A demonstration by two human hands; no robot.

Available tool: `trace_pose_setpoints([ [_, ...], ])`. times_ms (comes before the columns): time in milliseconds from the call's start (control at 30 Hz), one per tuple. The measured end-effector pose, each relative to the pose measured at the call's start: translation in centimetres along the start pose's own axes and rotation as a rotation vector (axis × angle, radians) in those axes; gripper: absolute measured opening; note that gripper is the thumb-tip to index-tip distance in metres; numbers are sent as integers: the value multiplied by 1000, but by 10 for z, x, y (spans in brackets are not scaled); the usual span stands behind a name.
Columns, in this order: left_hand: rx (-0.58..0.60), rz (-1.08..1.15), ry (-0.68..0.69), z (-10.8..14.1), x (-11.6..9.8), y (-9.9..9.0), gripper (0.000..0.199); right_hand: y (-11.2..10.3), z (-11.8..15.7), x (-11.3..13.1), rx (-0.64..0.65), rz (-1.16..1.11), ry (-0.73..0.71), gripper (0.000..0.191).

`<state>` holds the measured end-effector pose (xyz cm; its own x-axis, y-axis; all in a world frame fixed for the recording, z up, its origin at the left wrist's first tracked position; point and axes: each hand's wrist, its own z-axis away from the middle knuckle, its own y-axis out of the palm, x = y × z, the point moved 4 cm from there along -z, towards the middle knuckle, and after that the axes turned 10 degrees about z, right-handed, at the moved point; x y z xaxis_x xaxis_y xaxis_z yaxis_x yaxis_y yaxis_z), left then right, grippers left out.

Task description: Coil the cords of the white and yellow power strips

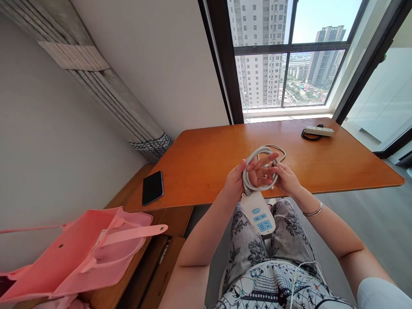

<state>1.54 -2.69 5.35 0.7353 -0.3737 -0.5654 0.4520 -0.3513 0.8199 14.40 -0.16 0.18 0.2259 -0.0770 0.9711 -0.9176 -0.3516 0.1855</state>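
Observation:
A white power strip (258,213) with blue socket faces hangs over my lap, its cable end up. Its white cable (247,180) is wound into a loop of several turns above it. My left hand (249,175) holds the left side of the coil, with its fingers reaching through the loop. At the right side of the coil, my right hand (286,178) pinches the cable between thumb and fingers. Both hands are over the near edge of the wooden table (206,163).
A black phone (152,188) lies at the table's left end. Another white power strip (319,131) with a black cord rests at the back right. A pink bag (96,253) stands open on a wooden cabinet at the lower left. Behind the table is a window.

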Motion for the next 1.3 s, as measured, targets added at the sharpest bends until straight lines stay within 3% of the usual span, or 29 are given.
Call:
trace_pose_setpoints([
  [167, 67, 57, -36, -1, 4, 2, 41, 4, -5, -7, -38, -108, 71, 67],
  [367, -7, 54, 78, -4, 11, 1, 42, 10, -6, -8, -84, -85, -6, 63],
  [500, -36, -20, 202, -1, 1, 8, 42, 6, 1, -16, -59, 38, -59, 61],
  [600, -74, -88, 362, 4, -17, 10, 41, 0, 12, -20, 67, 321, -108, 59],
  [700, -74, -172, 508, 6, -32, 9, 42, -11, 21, -20, 105, 711, -203, 43],
  [833, -73, -248, 655, 6, -43, 3, 44, -22, 25, -16, 126, 1079, -376, 38],
  [967, -94, -333, 752, 9, -47, 1, 47, -30, 24, -8, -15, 1113, -461, 28],
  [1100, -49, -388, 798, 10, -49, 1, 44, -26, 29, 12, -104, 1142, -690, 23],
  [1300, -8, -518, 676, 5, -42, -9, 37, 3, 35, 54, 33, 1430, -969, 23],
])
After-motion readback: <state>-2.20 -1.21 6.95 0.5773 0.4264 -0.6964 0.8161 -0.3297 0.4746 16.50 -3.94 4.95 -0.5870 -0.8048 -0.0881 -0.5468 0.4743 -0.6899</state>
